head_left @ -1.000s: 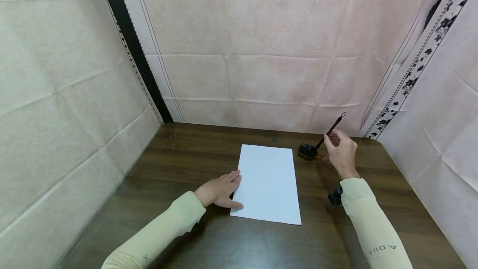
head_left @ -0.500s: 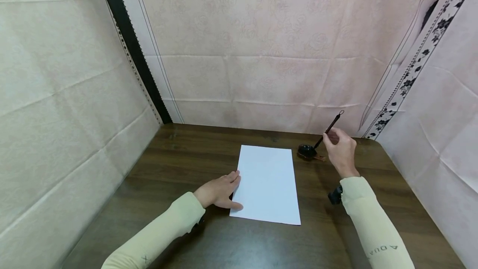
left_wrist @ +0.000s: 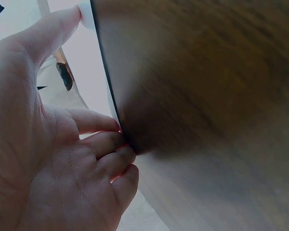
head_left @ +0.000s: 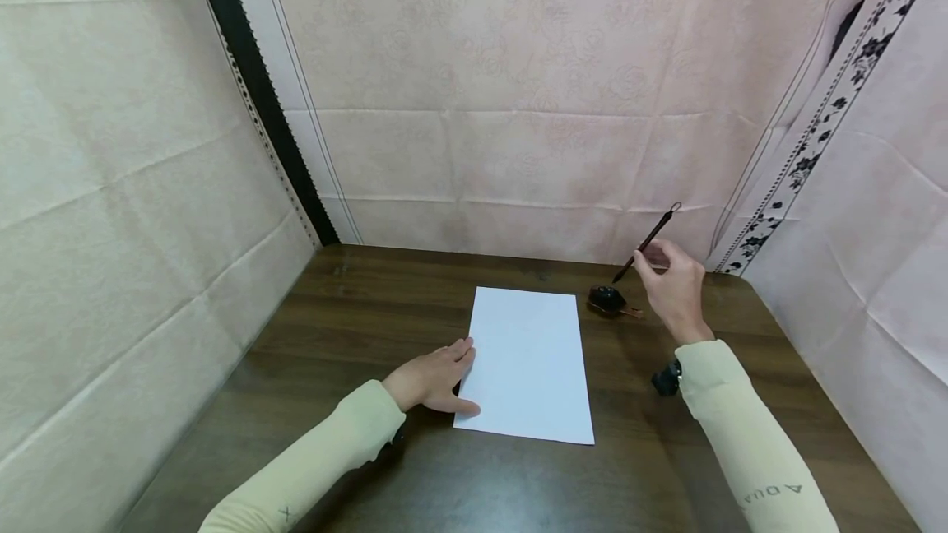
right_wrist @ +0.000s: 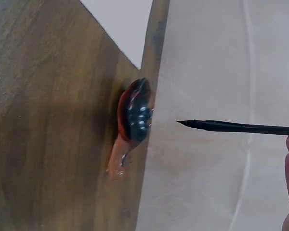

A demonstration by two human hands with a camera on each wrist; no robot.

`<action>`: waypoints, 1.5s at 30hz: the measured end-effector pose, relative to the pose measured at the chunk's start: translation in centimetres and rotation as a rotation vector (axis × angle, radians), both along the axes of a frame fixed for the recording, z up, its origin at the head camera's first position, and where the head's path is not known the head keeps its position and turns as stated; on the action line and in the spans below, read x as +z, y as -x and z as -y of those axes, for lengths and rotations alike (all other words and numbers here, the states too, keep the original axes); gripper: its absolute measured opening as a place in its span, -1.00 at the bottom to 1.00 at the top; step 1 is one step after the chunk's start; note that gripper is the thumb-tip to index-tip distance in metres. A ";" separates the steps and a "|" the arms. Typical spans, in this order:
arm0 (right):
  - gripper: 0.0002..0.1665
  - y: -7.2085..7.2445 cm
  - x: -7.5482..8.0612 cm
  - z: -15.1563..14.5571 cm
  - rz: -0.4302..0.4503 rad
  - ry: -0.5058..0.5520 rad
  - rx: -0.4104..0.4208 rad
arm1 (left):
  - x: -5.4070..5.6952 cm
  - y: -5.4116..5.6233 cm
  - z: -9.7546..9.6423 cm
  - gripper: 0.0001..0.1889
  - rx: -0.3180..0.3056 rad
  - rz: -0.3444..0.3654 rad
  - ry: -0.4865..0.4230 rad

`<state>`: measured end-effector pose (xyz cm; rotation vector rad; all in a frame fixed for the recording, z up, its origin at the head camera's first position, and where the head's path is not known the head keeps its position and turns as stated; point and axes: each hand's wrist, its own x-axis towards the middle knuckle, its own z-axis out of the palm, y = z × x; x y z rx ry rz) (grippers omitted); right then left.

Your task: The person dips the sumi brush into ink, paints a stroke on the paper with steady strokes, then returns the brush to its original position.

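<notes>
My right hand (head_left: 676, 286) pinches a dark calligraphy brush (head_left: 652, 237) with a hanging loop at its upper end. The brush slants down to the left, its tip just above a small dish of black ink (head_left: 607, 298). In the right wrist view the brush (right_wrist: 241, 127) shows a pointed black tip, apart from the glossy ink dish (right_wrist: 137, 115) with its reddish-brown handle. My left hand (head_left: 437, 377) rests on the left edge of a blank white sheet of paper (head_left: 529, 368), fingers and thumb spread. The left wrist view shows the palm side of that hand (left_wrist: 62, 149).
The sheet and dish lie on a dark brown wooden table (head_left: 333, 410). Pale patterned cloth (head_left: 518, 105) hangs behind the table, with more cloth at the left and right sides. The dish stands right of the paper's far corner.
My right hand has lifted the brush up out of the ink dish and slightly left, so its tip now shows. The left hand has stayed on the paper.
</notes>
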<state>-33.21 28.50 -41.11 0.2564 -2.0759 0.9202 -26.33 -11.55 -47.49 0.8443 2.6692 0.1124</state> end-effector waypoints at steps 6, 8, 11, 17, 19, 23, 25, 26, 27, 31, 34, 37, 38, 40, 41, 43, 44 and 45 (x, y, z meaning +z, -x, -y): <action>-0.87 -0.6 0.8 1.0 -0.017 -0.003 0.032 | -0.3 0.1 0.1 0.09 -0.015 0.001 0.000; -0.87 -0.9 1.0 1.5 -0.020 0.002 0.049 | -0.1 0.1 0.2 0.09 -0.015 0.000 -0.002; -0.87 -1.4 1.2 2.2 -0.028 0.007 0.076 | 0.1 -0.1 0.1 0.09 -0.014 0.000 -0.002; -0.90 -2.0 1.2 3.6 -0.058 0.013 0.152 | 0.3 -0.2 0.1 0.09 -0.018 0.004 0.003; -0.89 -2.3 1.2 4.2 -0.060 0.016 0.177 | 0.4 -0.2 0.1 0.09 -0.019 0.002 0.006; -0.89 -2.8 1.4 5.3 -0.058 0.022 0.221 | 0.4 -0.3 0.1 0.09 -0.015 -0.001 0.007; -0.88 -3.1 1.4 5.9 -0.058 0.022 0.246 | 0.4 -0.3 0.1 0.09 -0.014 -0.003 0.007; -0.87 -3.2 1.4 6.2 -0.057 0.020 0.259 | 0.4 -0.2 0.1 0.09 -0.015 -0.002 0.007; -0.86 -3.3 1.4 6.5 -0.054 0.017 0.271 | 0.4 -0.2 0.1 0.09 -0.017 -0.002 0.007; -0.83 -4.1 1.7 7.8 -0.028 -0.004 0.315 | 0.4 -0.2 0.1 0.09 -0.021 -0.004 0.005; -0.82 -4.6 2.0 8.8 0.001 -0.024 0.343 | 0.4 -0.2 0.1 0.09 -0.025 -0.011 0.006; -0.82 -5.0 2.3 9.8 0.018 -0.045 0.370 | 0.4 -0.2 0.1 0.08 -0.031 -0.013 0.008; -0.82 -5.1 2.3 10.1 0.021 -0.052 0.379 | 0.4 -0.2 0.1 0.08 -0.032 -0.014 0.009; -0.82 -5.3 2.3 10.7 0.029 -0.070 0.393 | 0.4 -0.2 0.1 0.08 -0.033 -0.012 0.010; -0.82 -5.4 2.3 11.1 0.032 -0.079 0.402 | 0.4 -0.2 0.1 0.08 -0.033 -0.014 0.012; -0.82 -5.5 2.3 11.7 0.043 -0.096 0.420 | 0.4 -0.2 0.0 0.07 -0.031 -0.019 0.015; -0.82 -5.5 2.3 12.0 0.049 -0.104 0.426 | 0.4 -0.2 0.0 0.07 -0.030 -0.021 0.018; -0.82 -5.5 2.3 12.3 0.058 -0.111 0.433 | 0.4 -0.2 -0.1 0.07 -0.028 -0.024 0.019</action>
